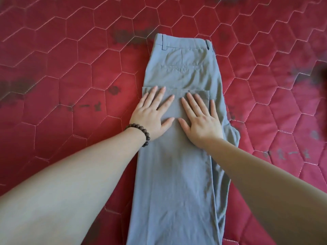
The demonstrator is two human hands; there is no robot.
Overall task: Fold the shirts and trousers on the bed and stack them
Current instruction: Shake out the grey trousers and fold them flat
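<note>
The grey cotton trousers [180, 121] lie in the centre of the frame on the red quilted bed [70, 68], legs folded up. The left hand [152, 119] and right hand [201, 122] press flat with straight fingers [160, 93], grasping nothing. It seems best to smooth outward before the next fold.

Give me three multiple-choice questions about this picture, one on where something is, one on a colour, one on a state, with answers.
1. Where does the hem of the folded-up trouser legs lie?
A. just below the back pocket
B. over the waistband
C. off the trousers

2. What colour is the bed cover?
A. green
B. red
C. white

3. How are the hands on the trousers?
A. pinching the cloth
B. lifted clear
C. flat, fingers spread

Answers: 1 A, the hem edge crosses beneath the pocket. 2 B, red quilting surrounds the trousers. 3 C, left hand and right hand press palms down.
</note>
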